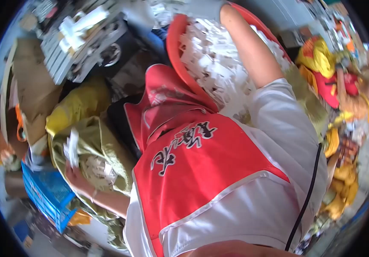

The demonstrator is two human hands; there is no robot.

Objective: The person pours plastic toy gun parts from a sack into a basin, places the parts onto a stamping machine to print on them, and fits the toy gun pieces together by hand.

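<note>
At the left, my left hand (pixel 76 176) is closed around a small bundle of white strips (pixel 71 149). It is above the mouth of an olive-green sack (pixel 122 160), inside which more white pieces (pixel 100 169) show. My right arm reaches forward over a large red tub (pixel 174 43) heaped with thin white pieces (pixel 212 60). My right hand (pixel 206 7), in a grey glove, is at the top edge near the tub's far side. Its fingers are blurred and partly out of view.
A grey slatted surface (pixel 56 64) carries white parts (pixel 79 30) at the upper left. Cardboard (pixel 34 85) and a blue crate (pixel 47 192) stand at the left, by a yellow sack (pixel 79 103). Yellow bags (pixel 317 55) and another person's arm (pixel 342 88) are at the right.
</note>
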